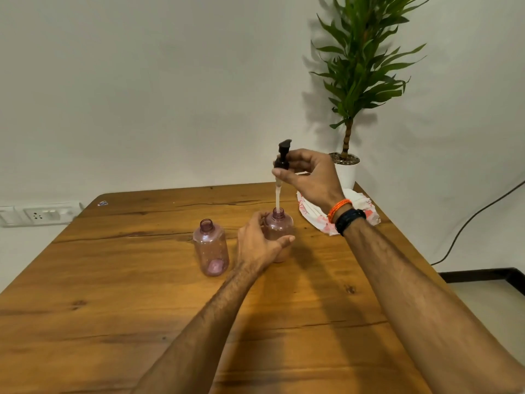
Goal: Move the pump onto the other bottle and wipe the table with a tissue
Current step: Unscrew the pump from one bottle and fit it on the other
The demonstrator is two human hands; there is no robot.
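Note:
Two pink see-through bottles stand upright on the wooden table (142,280). My left hand (260,245) grips the right bottle (279,226) around its body. My right hand (309,174) pinches the dark pump (283,155) by its collar, held above that bottle. The pump's pale dip tube (277,197) hangs straight down, and its lower end sits in the bottle's open neck. The left bottle (210,248) stands apart with an open neck and nothing in it. A white and red tissue pack (366,211) lies behind my right wrist.
A potted plant (345,166) in a white pot stands at the table's far right corner. The table's right edge runs close beside my right forearm. A wall socket panel (42,214) sits at the far left, and a black cable (477,217) hangs on the right.

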